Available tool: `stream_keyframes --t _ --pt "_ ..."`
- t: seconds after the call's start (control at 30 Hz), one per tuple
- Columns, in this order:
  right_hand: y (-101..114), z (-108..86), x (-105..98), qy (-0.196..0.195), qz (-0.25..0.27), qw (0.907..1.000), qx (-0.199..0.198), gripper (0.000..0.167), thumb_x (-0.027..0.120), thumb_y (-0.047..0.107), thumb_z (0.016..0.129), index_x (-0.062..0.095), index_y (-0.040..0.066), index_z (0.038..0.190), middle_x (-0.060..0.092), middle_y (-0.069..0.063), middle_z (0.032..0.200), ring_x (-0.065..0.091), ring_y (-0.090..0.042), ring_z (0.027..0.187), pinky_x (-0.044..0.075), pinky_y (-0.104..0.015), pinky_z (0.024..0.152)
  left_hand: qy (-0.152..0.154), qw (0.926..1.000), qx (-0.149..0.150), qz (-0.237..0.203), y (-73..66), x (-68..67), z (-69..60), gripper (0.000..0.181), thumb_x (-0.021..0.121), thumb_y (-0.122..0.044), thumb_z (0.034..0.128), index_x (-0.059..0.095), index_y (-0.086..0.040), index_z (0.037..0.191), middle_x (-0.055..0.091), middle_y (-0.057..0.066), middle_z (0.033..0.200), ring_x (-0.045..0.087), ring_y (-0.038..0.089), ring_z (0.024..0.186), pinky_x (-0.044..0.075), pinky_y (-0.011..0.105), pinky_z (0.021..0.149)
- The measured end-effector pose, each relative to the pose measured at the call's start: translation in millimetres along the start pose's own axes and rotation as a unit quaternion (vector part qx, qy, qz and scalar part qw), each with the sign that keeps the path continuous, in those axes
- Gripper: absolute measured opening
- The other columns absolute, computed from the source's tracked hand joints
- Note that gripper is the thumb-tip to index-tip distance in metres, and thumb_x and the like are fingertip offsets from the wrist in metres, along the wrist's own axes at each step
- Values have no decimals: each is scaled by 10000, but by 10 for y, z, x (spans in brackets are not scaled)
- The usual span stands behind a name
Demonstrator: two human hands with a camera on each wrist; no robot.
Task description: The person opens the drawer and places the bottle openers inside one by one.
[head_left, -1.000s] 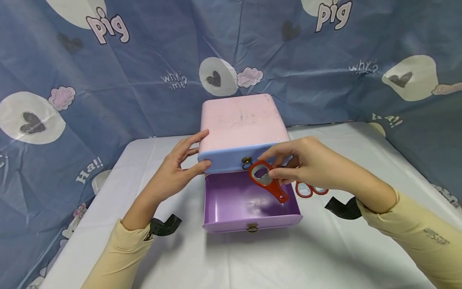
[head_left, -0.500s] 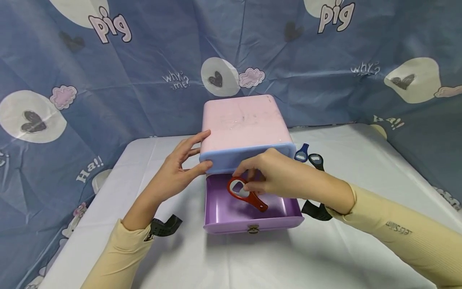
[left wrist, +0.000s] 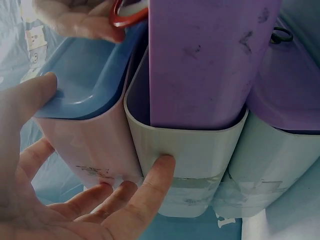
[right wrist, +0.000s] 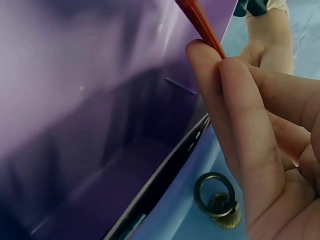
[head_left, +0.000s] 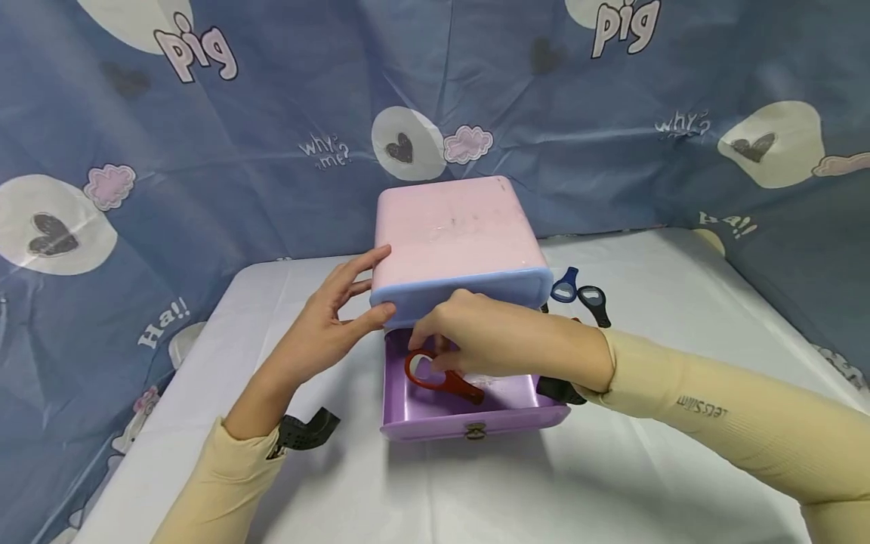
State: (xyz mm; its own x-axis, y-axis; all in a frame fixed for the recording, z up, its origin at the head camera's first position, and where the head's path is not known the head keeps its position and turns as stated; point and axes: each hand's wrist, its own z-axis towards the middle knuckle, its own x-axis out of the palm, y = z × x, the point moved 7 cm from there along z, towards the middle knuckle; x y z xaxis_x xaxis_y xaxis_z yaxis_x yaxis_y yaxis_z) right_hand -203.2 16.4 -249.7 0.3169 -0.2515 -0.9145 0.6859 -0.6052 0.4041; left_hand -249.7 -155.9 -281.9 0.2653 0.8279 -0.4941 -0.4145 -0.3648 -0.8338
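Note:
My right hand [head_left: 485, 332] pinches a red bottle opener [head_left: 462, 387] by its ring end, between thumb and fingertips. The opener is inside the pulled-out purple drawer [head_left: 476, 429], its tail pointing to the front right; whether it touches the drawer floor I cannot tell. My left hand [head_left: 316, 336] lies against the left side of the small drawer cabinet [head_left: 455, 227], fingers spread. In the left wrist view its thumb rests on the blue drawer front [left wrist: 82, 80], and a fingertip touches the pale middle section [left wrist: 195, 150]. The right wrist view shows the drawer's ring pull [right wrist: 214, 195].
On the white tablecloth [head_left: 680, 302] right of the cabinet lie a blue bottle opener [head_left: 565, 285] and a black bottle opener [head_left: 593, 302]. My right forearm hides part of that area. A patterned blue cloth [head_left: 272, 113] hangs behind.
My right hand has moved left and down from in front of the blue drawer front, bringing the red bottle opener into the purple drawer. My left hand has stayed in place.

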Motion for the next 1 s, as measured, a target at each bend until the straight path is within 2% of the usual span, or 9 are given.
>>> stream_keyframes --t 0.13,0.27,0.4,0.6,0.83,1.0 --pt "39 86 33 204 -56 9998 29 270 826 94 946 805 111 1214 780 32 934 666 -51 772 581 -194 740 -27 10000 -28 8 1 -10 -15 689 727 -257 1051 410 -497 1614 297 -158 1727 394 343 1573 652 387 965" --pt "35 136 76 347 -204 9992 50 261 829 87 944 810 119 1203 782 39 955 667 -59 775 582 -206 740 5 10000 -12 51 -2 -1 -6 685 719 -257 1057 404 -484 1622 286 -160 1734 390 349 1576 644 446 990" --pt "34 163 99 395 -253 9989 14 248 827 82 944 812 128 1186 765 35 943 657 -76 771 577 -223 732 37 10000 -73 30 -2 1 -2 683 716 -265 1058 401 -494 1619 273 -164 1739 384 348 1580 634 496 1005" --pt "13 187 158 458 -254 9986 23 160 812 61 950 814 113 1102 739 29 858 641 -65 691 565 -225 680 66 9999 -89 -35 7 33 -1 680 715 -255 1059 407 -491 1617 275 -170 1738 385 347 1578 637 492 997" --pt "-9 237 230 644 -450 9968 116 84 807 91 969 802 129 1044 722 34 704 627 -58 569 528 -191 570 108 9999 -29 -66 -4 42 12 684 708 -240 1063 400 -474 1627 276 -178 1739 386 326 1578 638 383 981" --pt "-9 288 287 829 -649 9942 229 97 800 119 981 798 128 1077 698 41 762 613 -70 581 499 -182 546 102 9999 -7 -131 -22 31 0 683 704 -219 1064 406 -456 1630 276 -177 1739 387 325 1573 636 308 955"
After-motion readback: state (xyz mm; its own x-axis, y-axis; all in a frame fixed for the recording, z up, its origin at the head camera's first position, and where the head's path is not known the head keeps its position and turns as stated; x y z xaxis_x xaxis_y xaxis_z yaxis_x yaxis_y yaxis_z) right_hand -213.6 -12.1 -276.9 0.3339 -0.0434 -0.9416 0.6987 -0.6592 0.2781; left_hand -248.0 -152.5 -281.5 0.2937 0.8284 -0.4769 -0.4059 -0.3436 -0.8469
